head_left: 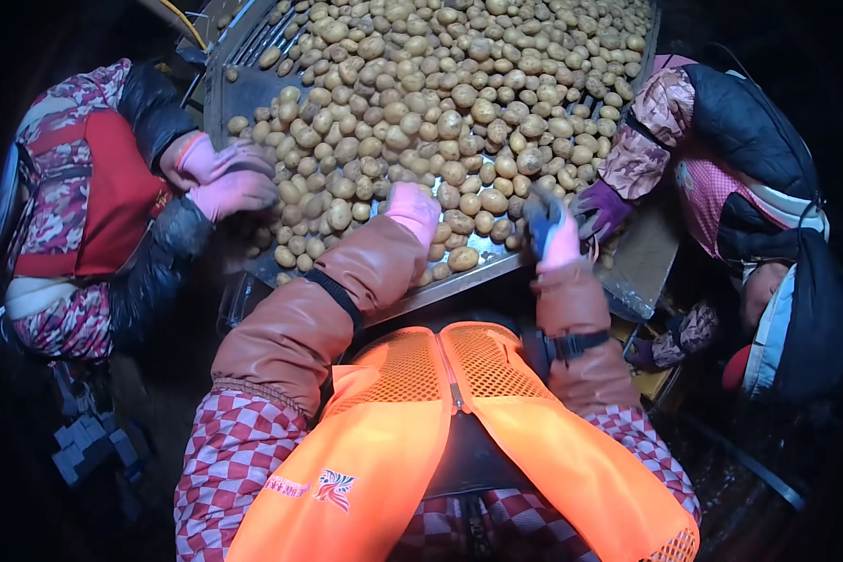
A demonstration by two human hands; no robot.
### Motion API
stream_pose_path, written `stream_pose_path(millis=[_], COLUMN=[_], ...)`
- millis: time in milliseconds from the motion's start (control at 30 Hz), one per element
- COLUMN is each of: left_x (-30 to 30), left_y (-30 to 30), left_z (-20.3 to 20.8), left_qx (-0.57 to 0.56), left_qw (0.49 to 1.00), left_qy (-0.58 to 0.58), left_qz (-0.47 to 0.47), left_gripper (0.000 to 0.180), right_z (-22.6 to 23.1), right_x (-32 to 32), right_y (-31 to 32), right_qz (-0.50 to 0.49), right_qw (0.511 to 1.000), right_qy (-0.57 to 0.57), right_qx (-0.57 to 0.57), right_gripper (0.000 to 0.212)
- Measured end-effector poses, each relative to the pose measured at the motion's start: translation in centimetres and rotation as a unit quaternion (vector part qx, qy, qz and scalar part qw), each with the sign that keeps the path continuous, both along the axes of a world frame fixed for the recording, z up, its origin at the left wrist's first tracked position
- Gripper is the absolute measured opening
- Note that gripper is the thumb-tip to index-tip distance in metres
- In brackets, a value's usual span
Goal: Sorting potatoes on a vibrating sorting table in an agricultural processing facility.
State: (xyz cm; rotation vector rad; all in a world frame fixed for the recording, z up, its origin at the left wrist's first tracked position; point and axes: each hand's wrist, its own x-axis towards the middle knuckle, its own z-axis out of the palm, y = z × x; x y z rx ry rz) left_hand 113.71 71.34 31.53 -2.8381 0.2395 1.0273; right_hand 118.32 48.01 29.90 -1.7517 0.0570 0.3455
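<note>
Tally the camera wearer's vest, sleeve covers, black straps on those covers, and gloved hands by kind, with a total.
Bright orange mesh-panelled vest: 1
Glossy brown sleeve covers, left and right: 2
Black straps, left and right: 2
Gloved hands, pink left hand and pink and blue-grey right hand: 2
Total: 7

Can count one sorting table [248,94] and potatoes [412,89] by the hundreds – too heaped to number exactly. Can tally one left hand [412,208] and one right hand [554,232], two brown oversleeves [375,258], two black straps [335,294] and one orange vest [365,468]. Can add two co-workers [122,197], one at either side – with two pink gloves [234,192] at left, at least one purple glove [606,208] at right.
</note>
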Motion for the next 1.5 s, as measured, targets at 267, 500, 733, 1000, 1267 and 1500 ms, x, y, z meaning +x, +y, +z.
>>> stream_pose_path(millis=[267,500,733,1000,1267,1500], left_x=[-0.8,-2.1,-4.8,-10.7,-14.3,-9.0], left_y=[1.6,2.2,-2.6,2.0,8.9,1.6], left_z=[-5.1,0.8,0.9,-5.2,-4.6,-3.4], left_qx=[-0.004,-0.229,-0.455,-0.435,-0.009,-0.349], left_qw=[0.997,0.919,0.785,0.737,0.732,0.837], left_qy=[-0.053,-0.226,-0.238,-0.359,-0.458,-0.281], left_qz=[-0.052,0.227,0.347,0.373,0.504,0.314], left_gripper=[0.025,0.042,0.044,0.036,0.053,0.055], right_z=[-2.2,-4.2,-5.3,2.2,1.8,-2.0], right_x=[10.7,4.8,1.0,0.3,3.3,2.5], right_y=[3.2,-0.9,3.9,-0.4,-13.4,-8.7], right_qz=[0.085,-0.018,0.37,0.176,-0.244,-0.15], right_qw=[0.884,0.963,0.913,0.869,0.794,0.794], right_qy=[-0.123,0.049,0.077,0.319,0.084,0.143], right_qx=[-0.443,0.266,0.155,0.334,0.551,0.572], right_gripper=[0.055,0.053,0.05,0.045,0.049,0.069])
